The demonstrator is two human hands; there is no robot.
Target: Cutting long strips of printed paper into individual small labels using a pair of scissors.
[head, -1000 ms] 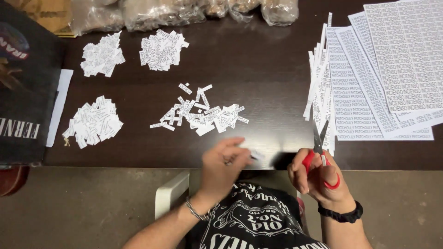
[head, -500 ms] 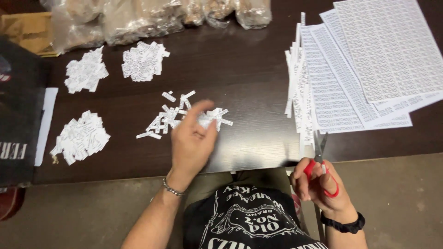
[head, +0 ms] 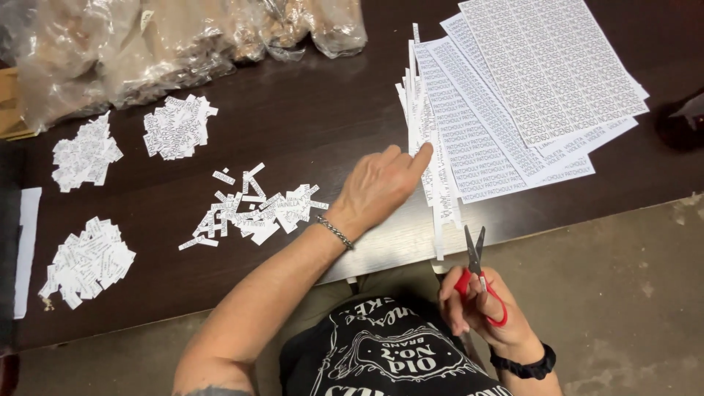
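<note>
Narrow paper strips (head: 429, 147), cut lengthwise and stacked loosely, lying on the dark table (head: 323, 125) along the left edge of the printed sheets (head: 543, 81), lower ends poking out past the table's front edge. Left hand (head: 378, 187) reaching across to them, index fingertip touching the strip pile about midway up, other fingers loosely curled, nothing gripped. Right hand (head: 477, 304) hanging off the table near the lap, fingers closed through the red handles of a pair of scissors (head: 477, 268), blades pointing up and slightly apart, tips just below the strips' lower ends. Metal bracelet on the left wrist, black band on the right.

Further out: scattered heap of small cut labels (head: 253, 209) just left of the reaching hand, pretty messy. Three tidier piles of cut labels (head: 176, 125) well apart toward the left side, one up top, one at the far left, one lower left. Clear plastic bags (head: 147, 44) with brownish stuff inside lined up along the far edge of the table. Concrete floor on the right
</note>
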